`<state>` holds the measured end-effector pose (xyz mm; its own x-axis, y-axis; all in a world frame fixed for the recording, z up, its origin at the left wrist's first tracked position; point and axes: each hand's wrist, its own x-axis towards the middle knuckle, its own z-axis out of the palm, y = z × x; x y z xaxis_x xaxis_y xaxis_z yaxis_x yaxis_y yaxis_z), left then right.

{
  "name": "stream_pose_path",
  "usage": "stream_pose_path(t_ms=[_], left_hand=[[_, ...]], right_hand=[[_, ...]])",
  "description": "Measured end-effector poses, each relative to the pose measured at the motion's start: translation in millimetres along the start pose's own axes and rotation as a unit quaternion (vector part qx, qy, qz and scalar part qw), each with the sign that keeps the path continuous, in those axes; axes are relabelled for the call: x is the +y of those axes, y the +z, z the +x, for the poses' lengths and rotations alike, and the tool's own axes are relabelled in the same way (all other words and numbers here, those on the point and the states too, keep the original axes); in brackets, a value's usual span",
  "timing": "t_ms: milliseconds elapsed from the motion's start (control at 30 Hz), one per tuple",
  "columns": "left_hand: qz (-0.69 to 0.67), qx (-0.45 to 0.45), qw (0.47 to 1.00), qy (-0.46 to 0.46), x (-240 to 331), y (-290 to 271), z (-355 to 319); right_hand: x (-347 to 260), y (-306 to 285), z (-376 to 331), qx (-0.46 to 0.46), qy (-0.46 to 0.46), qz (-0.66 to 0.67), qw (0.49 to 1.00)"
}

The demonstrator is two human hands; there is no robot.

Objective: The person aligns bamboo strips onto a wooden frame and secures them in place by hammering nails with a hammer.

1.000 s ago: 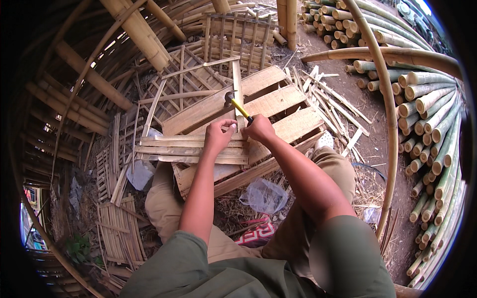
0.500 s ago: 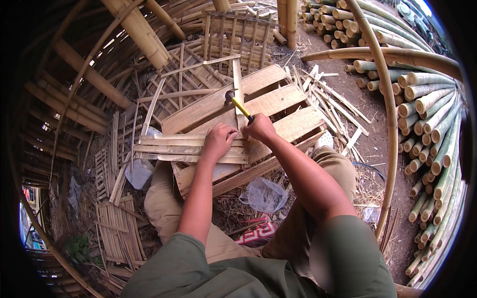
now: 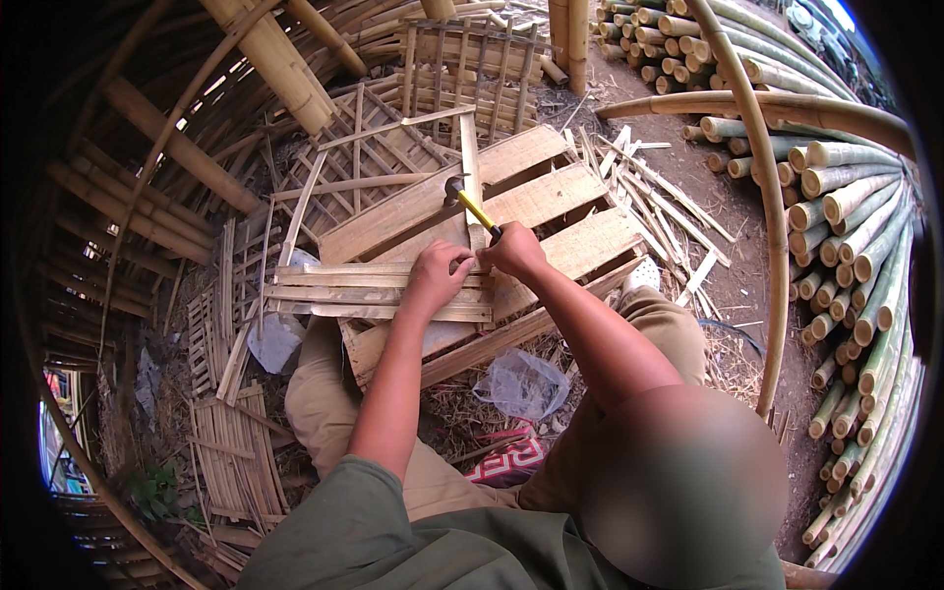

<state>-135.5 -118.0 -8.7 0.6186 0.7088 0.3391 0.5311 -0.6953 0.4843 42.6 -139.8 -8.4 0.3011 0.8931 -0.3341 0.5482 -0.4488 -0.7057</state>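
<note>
My right hand [image 3: 516,251] is wrapped round the dark grip of a claw hammer [image 3: 476,208] with a yellow shaft. The hammer's head points away from me, over an upright bamboo slat. Close beside it, my left hand [image 3: 439,274] rests on the stacked bamboo slats [image 3: 344,293], its thumb and fingertips pinched near their right end. Whatever those fingertips hold is too small to make out. The slats form one side of a bamboo frame [image 3: 307,202], which lies partly on a low slatted wooden platform [image 3: 551,197] before my knees.
Loose bamboo strips [image 3: 678,202] lie right of the platform. Stacked bamboo poles [image 3: 865,236] fill the far right, behind a curved pole [image 3: 772,197]. A clear plastic bag [image 3: 523,383] sits between my legs. Finished-looking slat panels [image 3: 236,447] lie at left.
</note>
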Motion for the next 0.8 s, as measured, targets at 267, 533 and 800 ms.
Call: stream_pose_path(t_ms=[267,533,800], left_hand=[[-0.076,0.06,0.994,-0.044,-0.1,10.2,-5.8],[-0.033,0.051,0.998,-0.002,-4.3,11.5,-0.9],[-0.08,0.084,0.993,-0.014,-8.2,18.1,-5.9]], right_hand=[[4.3,1.7,3.6,-0.005,-0.002,0.001,1.0],[5.9,3.2,4.8,0.002,-0.005,0.007,1.0],[1.7,2.2,0.6,0.003,0.004,-0.001,1.0]])
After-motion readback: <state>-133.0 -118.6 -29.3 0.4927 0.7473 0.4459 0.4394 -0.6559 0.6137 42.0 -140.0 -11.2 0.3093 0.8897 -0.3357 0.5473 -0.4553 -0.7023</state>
